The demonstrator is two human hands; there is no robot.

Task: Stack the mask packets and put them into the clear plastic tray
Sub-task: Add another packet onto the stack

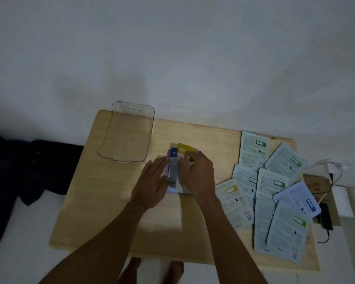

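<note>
Clear plastic tray (119, 140): one, far left on table, nothing in it. Loose mask packets (275, 191): seven, face down, overlapping at right table edge. Small stack (175, 171) at centre, count unclear; blue, pink, yellow tops visible. Pale wood table (103, 201); white wall behind, dim light, dark cloth (39, 171) at left, cables and charger (332, 167) at right. Left hand (152, 181) flat, fingers straight, pressed against stack's left side. Right hand (197, 173) curled over stack, gripping it from right.
</note>
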